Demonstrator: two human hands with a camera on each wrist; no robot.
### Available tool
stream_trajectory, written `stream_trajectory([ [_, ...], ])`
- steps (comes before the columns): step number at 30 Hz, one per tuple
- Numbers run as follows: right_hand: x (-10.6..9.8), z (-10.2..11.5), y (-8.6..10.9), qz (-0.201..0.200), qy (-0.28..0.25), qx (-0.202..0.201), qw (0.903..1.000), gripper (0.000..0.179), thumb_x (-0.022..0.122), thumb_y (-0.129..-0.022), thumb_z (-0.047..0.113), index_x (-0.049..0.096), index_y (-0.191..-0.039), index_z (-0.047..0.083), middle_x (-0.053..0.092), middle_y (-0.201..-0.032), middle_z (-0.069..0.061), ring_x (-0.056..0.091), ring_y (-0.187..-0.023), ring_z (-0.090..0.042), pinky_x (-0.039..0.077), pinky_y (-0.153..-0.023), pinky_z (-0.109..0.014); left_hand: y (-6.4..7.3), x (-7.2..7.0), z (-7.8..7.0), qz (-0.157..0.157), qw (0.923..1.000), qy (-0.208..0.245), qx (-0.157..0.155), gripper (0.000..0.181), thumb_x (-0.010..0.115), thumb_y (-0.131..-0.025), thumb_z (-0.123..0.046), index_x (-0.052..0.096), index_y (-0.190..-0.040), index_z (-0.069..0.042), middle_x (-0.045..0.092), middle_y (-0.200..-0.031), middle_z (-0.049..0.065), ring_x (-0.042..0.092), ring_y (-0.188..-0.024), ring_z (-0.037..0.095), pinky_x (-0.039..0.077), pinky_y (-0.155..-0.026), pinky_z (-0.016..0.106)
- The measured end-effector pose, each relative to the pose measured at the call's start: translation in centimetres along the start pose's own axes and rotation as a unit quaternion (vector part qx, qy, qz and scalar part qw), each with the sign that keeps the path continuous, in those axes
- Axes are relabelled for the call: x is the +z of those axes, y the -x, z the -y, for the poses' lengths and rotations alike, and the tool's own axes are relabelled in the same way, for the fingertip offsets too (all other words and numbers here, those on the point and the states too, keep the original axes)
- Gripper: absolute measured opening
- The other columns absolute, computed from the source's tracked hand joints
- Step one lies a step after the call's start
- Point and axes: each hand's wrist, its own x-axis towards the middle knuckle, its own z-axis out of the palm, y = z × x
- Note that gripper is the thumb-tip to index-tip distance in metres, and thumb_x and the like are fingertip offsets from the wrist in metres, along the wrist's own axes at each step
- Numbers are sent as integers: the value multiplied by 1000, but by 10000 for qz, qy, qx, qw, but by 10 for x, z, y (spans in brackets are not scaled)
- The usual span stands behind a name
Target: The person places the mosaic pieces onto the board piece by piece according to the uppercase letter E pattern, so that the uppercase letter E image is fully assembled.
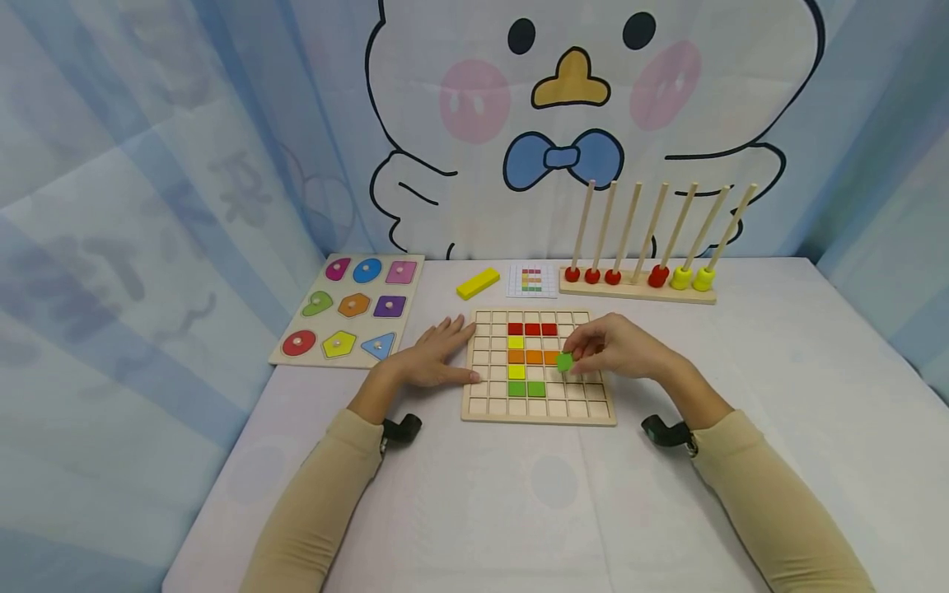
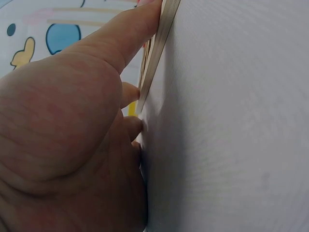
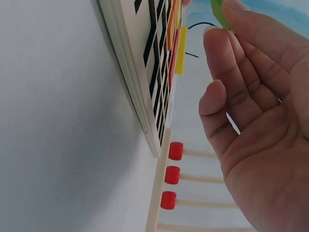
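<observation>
A wooden grid board [image 1: 537,418] lies on the table with red, yellow, orange and green square tiles set in its cells. Between thumb and fingers my right hand [image 1: 619,346] pinches a green tile [image 1: 564,362] above the board's right half. The right wrist view shows that green tile [image 3: 219,13] at the fingertips, apart from the board. My left hand [image 1: 430,358] lies with fingers extended at the board's left edge, its thumb and a fingertip touching the frame. Two green tiles [image 1: 526,389] sit side by side in a lower row.
Behind the board are a yellow block [image 1: 478,283] and a pattern card [image 1: 532,281]. A peg stand [image 1: 638,292] with red and yellow beads rises at the back right. A shape puzzle board [image 1: 346,325] lies at the left. A printed curtain hangs behind.
</observation>
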Motion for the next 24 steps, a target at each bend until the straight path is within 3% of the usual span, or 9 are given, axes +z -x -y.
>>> stream_trajectory([
  [8,6,2,-1,179,141,-115,9997,23,88,-84,14,77,-102,7,68,-83,-3,60,-76,-20,54,-67,-22,0,0,1,-19,10000,-36,14,101,64,-94,-64,10,-169,-22,-3,-177,7,-11,-163,28,-7,-133,46],
  [18,15,6,-5,845,328,235,9956,23,90,-82,19,76,-98,10,66,-79,2,59,-76,-17,51,-67,-22,-2,1,2,8,10000,-1,16,101,64,-95,-63,11,-169,-21,-4,-177,7,-11,-163,28,-7,-133,47],
  [24,18,8,-5,997,317,277,9941,23,89,-83,18,74,-97,8,64,-78,1,58,-75,-16,49,-65,-22,-2,1,2,-5,10000,11,40,101,64,-94,-63,11,-169,-21,-3,-177,7,-11,-163,28,-8,-133,47],
])
